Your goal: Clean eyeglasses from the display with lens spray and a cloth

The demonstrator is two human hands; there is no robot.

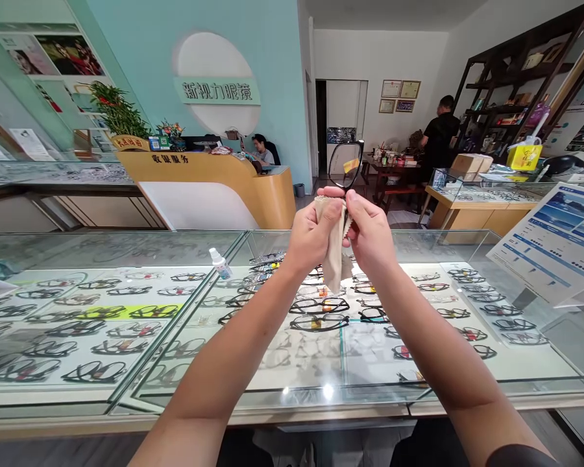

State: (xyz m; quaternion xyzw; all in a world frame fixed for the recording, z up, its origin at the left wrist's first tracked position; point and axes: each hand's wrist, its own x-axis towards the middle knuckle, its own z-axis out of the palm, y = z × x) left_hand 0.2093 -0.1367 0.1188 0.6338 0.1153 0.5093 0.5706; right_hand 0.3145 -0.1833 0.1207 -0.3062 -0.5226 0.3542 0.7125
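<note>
The cloth (335, 275) is beige, the glasses (339, 159) black, their sticker (351, 166) yellow-orange; the bottle (220, 263) near the case (370, 397)'s rear edge is white.

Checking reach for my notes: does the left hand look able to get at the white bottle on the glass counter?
Probably yes: the white bottle stands uncovered on the glass counter, with nothing visible between it and the left hand. That hand grips the beige cloth, though, so it would likely need freeing first.
</note>
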